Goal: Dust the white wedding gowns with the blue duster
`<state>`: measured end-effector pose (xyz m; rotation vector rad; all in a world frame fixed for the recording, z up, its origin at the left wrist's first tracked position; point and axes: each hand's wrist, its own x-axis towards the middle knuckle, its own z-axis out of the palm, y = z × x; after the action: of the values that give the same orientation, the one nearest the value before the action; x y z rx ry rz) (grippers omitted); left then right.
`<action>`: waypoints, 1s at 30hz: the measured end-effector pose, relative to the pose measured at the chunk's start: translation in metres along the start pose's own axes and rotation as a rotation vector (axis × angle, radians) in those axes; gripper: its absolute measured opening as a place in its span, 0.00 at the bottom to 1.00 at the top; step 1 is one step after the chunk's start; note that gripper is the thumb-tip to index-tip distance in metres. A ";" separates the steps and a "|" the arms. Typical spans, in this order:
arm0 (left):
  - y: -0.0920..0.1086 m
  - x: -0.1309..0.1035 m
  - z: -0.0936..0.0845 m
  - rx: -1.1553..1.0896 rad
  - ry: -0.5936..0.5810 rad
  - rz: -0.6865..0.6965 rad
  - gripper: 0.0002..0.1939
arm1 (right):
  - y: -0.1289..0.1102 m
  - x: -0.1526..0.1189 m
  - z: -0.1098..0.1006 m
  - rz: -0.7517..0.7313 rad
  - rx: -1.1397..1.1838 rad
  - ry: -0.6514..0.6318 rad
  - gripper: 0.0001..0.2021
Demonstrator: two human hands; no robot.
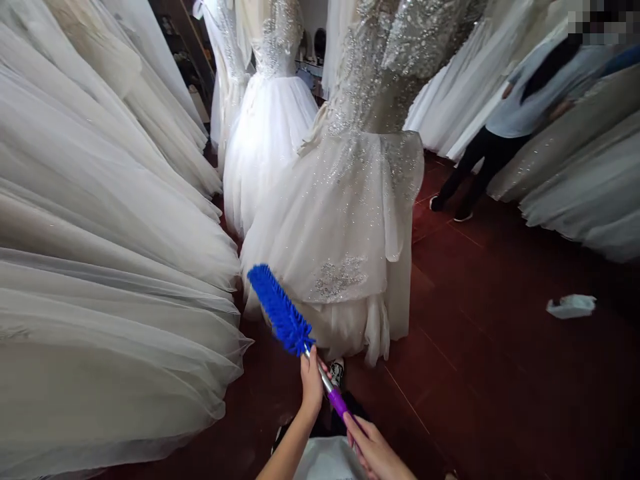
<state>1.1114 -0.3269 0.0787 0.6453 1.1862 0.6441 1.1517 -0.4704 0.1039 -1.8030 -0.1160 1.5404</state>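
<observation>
A duster (280, 310) with a fluffy blue head, a silver rod and a purple handle slants up and left in front of me. My left hand (313, 381) is closed around the silver rod just below the blue head. Lower down, my right hand (367, 443) grips the purple handle. The blue head lies in front of the lower skirt of a sparkling white wedding dress (345, 200); whether it touches the fabric I cannot tell.
Rows of white gowns (115, 247) crowd the left side, and more gowns (590, 167) hang at the right. Behind stands another bright white dress (273, 133). A person (505, 127) stands at the right. Something white and crumpled (571, 306) lies on the dark red floor (480, 373).
</observation>
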 end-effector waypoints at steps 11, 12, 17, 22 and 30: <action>0.118 0.079 0.159 0.040 -0.307 0.282 0.26 | -0.157 0.047 -0.069 -0.476 -0.388 0.317 0.34; 0.100 0.088 0.161 0.036 -0.268 0.253 0.26 | -0.149 0.056 -0.077 -0.451 -0.416 0.304 0.34; 0.022 0.114 0.131 0.029 -0.097 0.108 0.28 | -0.107 0.092 -0.092 -0.378 -0.469 0.173 0.32; -0.005 0.122 0.072 0.058 0.071 -0.042 0.28 | -0.093 0.103 -0.065 -0.218 -0.509 0.024 0.31; 0.113 0.080 0.053 -0.024 0.103 0.189 0.28 | -0.134 0.099 -0.033 -0.421 -0.398 0.032 0.29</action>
<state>1.1693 -0.1992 0.1265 0.7167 1.2201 0.8587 1.2592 -0.3389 0.1015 -1.9424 -0.7833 1.2420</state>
